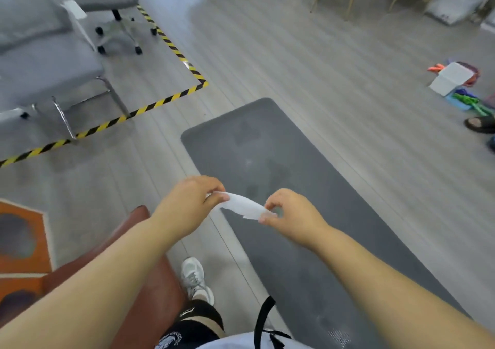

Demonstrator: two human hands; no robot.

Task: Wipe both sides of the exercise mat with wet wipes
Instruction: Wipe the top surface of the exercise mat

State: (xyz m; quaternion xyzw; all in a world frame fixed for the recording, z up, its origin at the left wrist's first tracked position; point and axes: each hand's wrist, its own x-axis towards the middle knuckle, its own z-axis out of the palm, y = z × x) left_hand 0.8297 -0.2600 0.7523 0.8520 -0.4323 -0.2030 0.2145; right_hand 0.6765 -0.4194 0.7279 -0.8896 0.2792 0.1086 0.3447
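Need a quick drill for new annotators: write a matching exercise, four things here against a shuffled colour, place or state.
Things:
1. wet wipe
2. exercise mat
3. floor tape
4. sneaker

Descriptions:
A. yellow and black stripes
B. dark grey, lying flat on the floor
C. pinched between the left hand and the right hand
D. white, on the floor beside the mat

Pairs: 1-C, 2-B, 3-A, 4-D
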